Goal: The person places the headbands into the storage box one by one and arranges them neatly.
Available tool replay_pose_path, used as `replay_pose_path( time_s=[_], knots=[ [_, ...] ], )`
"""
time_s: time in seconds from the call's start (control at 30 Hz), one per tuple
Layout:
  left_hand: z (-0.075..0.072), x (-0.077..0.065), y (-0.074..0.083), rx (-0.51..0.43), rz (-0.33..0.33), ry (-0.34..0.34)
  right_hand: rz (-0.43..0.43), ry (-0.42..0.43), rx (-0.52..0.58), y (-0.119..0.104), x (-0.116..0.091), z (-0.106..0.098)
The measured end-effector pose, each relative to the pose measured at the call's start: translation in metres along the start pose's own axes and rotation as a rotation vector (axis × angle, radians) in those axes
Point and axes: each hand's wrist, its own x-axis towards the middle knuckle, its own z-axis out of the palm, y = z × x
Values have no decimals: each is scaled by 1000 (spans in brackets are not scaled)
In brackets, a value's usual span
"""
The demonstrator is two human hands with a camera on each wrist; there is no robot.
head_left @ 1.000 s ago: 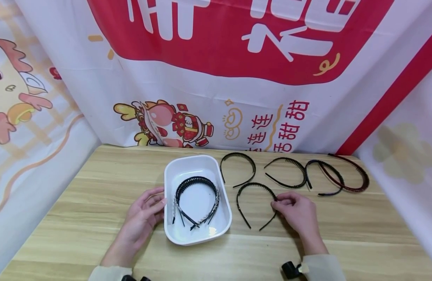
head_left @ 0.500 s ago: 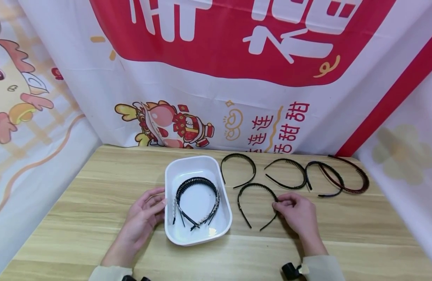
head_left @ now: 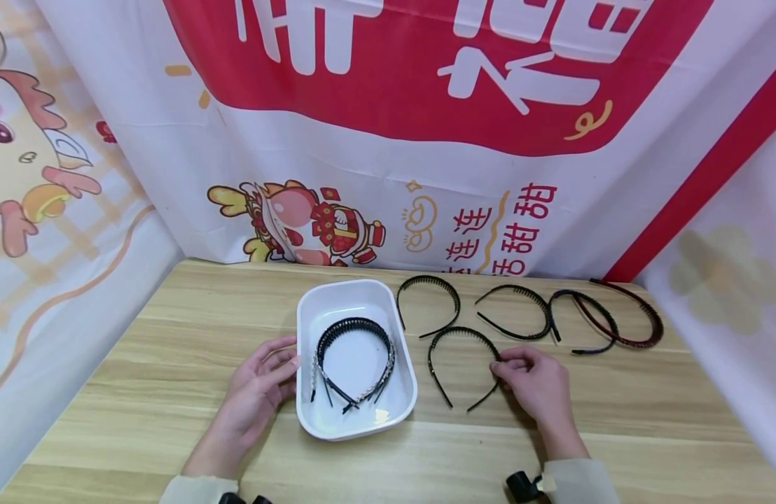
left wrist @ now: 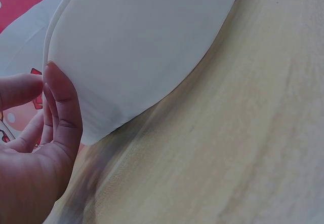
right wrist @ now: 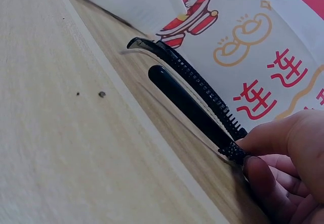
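My right hand (head_left: 534,381) pinches a thin black toothed headband (head_left: 431,364) by its right side, between thumb and index finger. In the right wrist view the headband (right wrist: 187,100) is seen edge-on close over the wood, with one end pointing away from the hand. To its left stands a white plastic tub (head_left: 308,420) holding several black headbands (head_left: 353,323), some with a silvery patterned band. My left hand (head_left: 255,381) holds the tub's left side. In the left wrist view its fingers lie against the outer wall (left wrist: 142,41), thumb at the rim.
Behind the right hand lie more headbands: a black one (head_left: 456,294), another (head_left: 548,315), a dark one (head_left: 608,315) overlapping a reddish-brown one (head_left: 655,325). The wooden table (head_left: 174,315) ends at a printed cloth backdrop (head_left: 394,161). Cloth hangs at both sides too.
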Motion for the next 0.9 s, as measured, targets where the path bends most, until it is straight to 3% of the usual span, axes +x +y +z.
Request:
replay_pose_path(
  time_s=[0.9],
  knots=[
    [0, 0, 0, -2, 6, -2, 79, -30, 105, -1, 3, -3]
  ],
)
